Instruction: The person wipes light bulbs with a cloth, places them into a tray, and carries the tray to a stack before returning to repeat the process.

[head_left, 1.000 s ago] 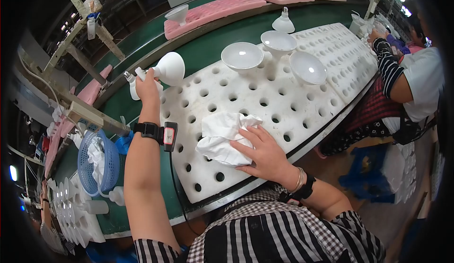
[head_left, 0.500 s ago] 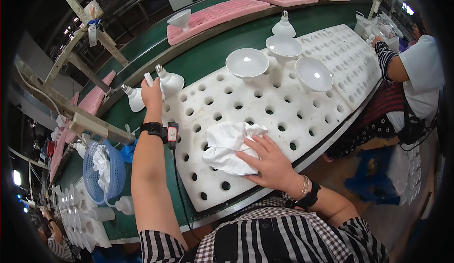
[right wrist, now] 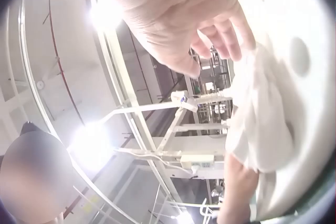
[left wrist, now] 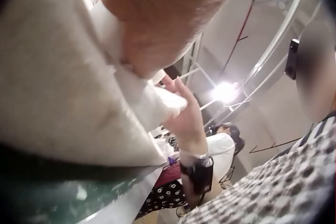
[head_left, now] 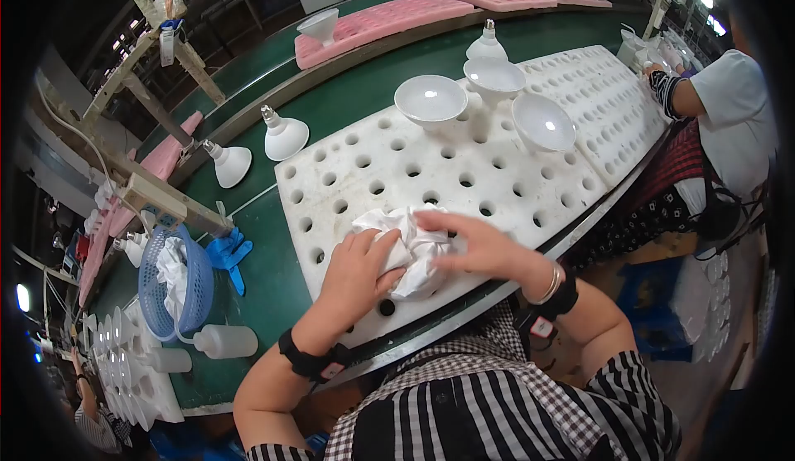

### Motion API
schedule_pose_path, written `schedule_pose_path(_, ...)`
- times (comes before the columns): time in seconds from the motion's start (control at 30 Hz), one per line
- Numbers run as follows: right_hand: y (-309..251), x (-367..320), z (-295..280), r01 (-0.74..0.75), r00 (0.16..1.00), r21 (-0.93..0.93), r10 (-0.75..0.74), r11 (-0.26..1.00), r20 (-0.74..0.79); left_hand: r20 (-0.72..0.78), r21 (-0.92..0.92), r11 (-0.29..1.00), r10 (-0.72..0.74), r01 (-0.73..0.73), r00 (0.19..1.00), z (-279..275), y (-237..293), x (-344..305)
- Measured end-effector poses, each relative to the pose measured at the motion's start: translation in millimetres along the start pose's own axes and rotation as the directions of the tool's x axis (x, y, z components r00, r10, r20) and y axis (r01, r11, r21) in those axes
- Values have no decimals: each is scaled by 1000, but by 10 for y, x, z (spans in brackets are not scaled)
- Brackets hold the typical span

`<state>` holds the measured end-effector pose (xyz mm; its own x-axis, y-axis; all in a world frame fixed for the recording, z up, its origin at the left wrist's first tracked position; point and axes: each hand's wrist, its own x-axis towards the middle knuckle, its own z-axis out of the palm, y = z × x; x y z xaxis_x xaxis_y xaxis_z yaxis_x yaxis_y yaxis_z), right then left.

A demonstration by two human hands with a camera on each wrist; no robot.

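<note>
A crumpled white cloth (head_left: pixel 422 250) lies on the near part of a white foam board (head_left: pixel 397 142) full of round holes. My left hand (head_left: pixel 356 275) grips its left side with bent fingers and thumb; the palm side is hidden in the head view. From the right, my right hand (head_left: pixel 480 246) reaches over the cloth, fingers extended. In the right wrist view its fingertips (right wrist: pixel 233 50) are right at the cloth, with the thumb apart. Two white lamp bulbs, one nearer the board (head_left: pixel 286 135) and one farther left (head_left: pixel 228 163), stand screw base up on the green surface.
Bowl-shaped white lamp covers (head_left: pixel 431 101) and another bulb (head_left: pixel 487 44) stand toward the far side. At left are a blue basket (head_left: pixel 199 283), a white bottle (head_left: pixel 228 341) and blue gloves (head_left: pixel 228 254). Another person (head_left: pixel 729 121) works at the right.
My left hand has let go of the lamp bulb, which now stands upright, and has come back to the cloth. My right hand's fingers have lifted partly off the cloth.
</note>
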<state>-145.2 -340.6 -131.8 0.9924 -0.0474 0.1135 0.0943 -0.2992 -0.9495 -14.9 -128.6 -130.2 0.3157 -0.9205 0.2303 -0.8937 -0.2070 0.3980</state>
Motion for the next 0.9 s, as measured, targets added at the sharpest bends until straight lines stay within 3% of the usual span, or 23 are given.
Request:
schedule_pose_path(0.03,18,83,-98,-138,987,356,159,924,-30,-59,70,997,-20,25,998,40,49,-64)
schedule_pose_path(0.07,86,210,-230,-113,971,356,179,928,-158,-121,139,989,-37,54,992,65,80,-93)
schedule_pose_path(0.1,199,339,-375,-58,948,314,151,948,-280,-126,136,989,-40,57,991,84,90,-101)
schedule_pose_path(0.2,485,739,-658,-112,805,111,156,987,-572,-182,165,984,-32,62,983,115,84,-114)
schedule_pose_path(0.23,563,865,-733,-105,814,110,149,988,-562,-155,177,983,-26,54,987,112,85,-100)
schedule_pose_path(0.3,738,1134,-837,-219,772,-279,-9,935,-636,-138,208,975,-51,80,989,106,82,-96)
schedule_pose_path(0.37,1078,1419,-972,-59,833,-139,-28,988,-553,-105,185,979,-69,88,992,119,74,-99)
schedule_pose_path(0.43,1051,1524,-885,-154,807,-60,91,986,-583,-106,157,983,-77,93,991,146,43,-109)
schedule_pose_path(0.5,1164,1627,-853,-91,779,-6,67,996,-624,-133,134,988,-59,77,989,178,18,-131)
schedule_pose_path(0.53,1130,1616,-862,-177,793,-90,88,980,-603,-133,129,989,-61,78,989,179,25,-140)
schedule_pose_path(0.57,1704,1742,-1058,99,809,98,-22,990,-588,-133,118,990,-56,72,990,178,21,-148)
schedule_pose_path(0.63,1127,1490,-910,56,860,61,-17,997,-510,-150,132,988,-65,86,986,201,-9,-160)
schedule_pose_path(0.7,1069,1395,-835,188,878,181,-82,965,-471,-157,123,990,-54,73,986,217,-11,-178)
schedule_pose_path(0.8,850,1151,-524,266,900,307,-122,914,-418,-115,99,993,-57,69,992,165,22,-178)
schedule_pose_path(0.9,354,834,-196,241,945,442,-104,864,-311,-107,-7,999,-41,40,993,134,-93,-178)
